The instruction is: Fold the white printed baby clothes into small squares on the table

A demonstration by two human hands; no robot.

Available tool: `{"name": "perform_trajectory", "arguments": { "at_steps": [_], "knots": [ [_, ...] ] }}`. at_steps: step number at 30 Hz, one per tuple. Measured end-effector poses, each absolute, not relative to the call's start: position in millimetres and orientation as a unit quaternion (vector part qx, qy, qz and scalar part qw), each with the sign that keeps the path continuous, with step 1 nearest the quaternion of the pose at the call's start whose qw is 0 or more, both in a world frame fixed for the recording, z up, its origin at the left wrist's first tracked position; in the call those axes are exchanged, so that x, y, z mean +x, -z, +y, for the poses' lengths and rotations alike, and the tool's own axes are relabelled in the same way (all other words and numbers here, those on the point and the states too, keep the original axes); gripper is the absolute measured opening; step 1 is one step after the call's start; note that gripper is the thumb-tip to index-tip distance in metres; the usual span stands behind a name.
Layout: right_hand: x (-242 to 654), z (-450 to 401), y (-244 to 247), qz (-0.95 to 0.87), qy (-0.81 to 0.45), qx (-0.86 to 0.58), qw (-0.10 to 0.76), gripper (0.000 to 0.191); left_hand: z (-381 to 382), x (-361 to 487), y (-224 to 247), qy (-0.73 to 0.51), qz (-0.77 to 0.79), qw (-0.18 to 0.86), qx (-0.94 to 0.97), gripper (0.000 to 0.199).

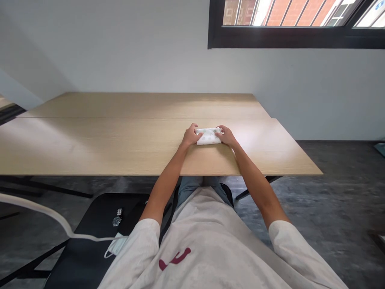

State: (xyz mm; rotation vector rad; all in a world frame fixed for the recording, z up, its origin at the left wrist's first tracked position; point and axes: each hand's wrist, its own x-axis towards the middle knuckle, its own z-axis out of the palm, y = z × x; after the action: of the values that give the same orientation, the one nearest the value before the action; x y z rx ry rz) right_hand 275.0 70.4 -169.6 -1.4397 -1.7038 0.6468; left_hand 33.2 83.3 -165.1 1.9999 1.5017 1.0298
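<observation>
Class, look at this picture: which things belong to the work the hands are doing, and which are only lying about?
In hand:
- small white patterned cloth, folded, on the wooden table
- left hand on its left end
- right hand on its right end

Lying about:
- wristwatch on the black seat
- face mask at the seat's edge
- white cable

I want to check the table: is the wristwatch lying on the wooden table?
No, the wristwatch lies on the black chair below the table; only the white cloth is on the table.
</observation>
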Motion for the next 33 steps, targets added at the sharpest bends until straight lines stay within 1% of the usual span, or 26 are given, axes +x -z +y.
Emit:
{"name": "perform_trajectory", "arguments": {
  "at_steps": [3,6,9,11,12,14,18,21,24,27,30,33],
  "knots": [
    [273,68,167,-0.689,-0.261,-0.556,0.385,0.04,81,35,164,-0.364,0.482,0.198,0.772,0.049],
    [269,65,165,-0.698,-0.246,-0.554,0.381,0.042,82,37,165,-0.338,0.438,0.222,0.803,0.039],
    [262,59,163,-0.693,-0.144,-0.562,0.428,0.046,84,38,168,-0.336,0.46,0.21,0.795,0.034],
    [255,53,162,-0.706,-0.05,-0.545,0.45,0.042,85,38,170,-0.346,0.482,0.191,0.782,0.033],
    [250,49,161,-0.724,-0.013,-0.529,0.443,0.04,86,38,171,-0.349,0.49,0.185,0.777,0.032],
    [241,42,160,-0.781,0.023,-0.49,0.386,0.039,87,38,173,-0.352,0.497,0.178,0.773,0.031],
    [225,35,164,-0.871,0.019,-0.438,0.222,0.057,89,39,176,-0.364,0.494,0.181,0.769,0.025],
    [221,39,168,-0.868,0.0,-0.468,0.167,0.066,92,39,176,-0.365,0.496,0.177,0.768,0.028],
    [225,48,172,-0.836,-0.024,-0.525,0.159,0.066,95,40,176,-0.347,0.484,0.186,0.782,0.031],
    [231,55,173,-0.813,-0.045,-0.557,0.164,0.067,94,40,175,-0.352,0.469,0.182,0.789,0.027],
    [234,57,173,-0.813,-0.048,-0.556,0.169,0.074,86,43,171,-0.397,0.466,0.115,0.782,0.029],
    [235,54,172,-0.817,-0.036,-0.545,0.186,0.08,72,50,162,-0.415,0.425,0.058,0.803,0.032]
  ]
}}
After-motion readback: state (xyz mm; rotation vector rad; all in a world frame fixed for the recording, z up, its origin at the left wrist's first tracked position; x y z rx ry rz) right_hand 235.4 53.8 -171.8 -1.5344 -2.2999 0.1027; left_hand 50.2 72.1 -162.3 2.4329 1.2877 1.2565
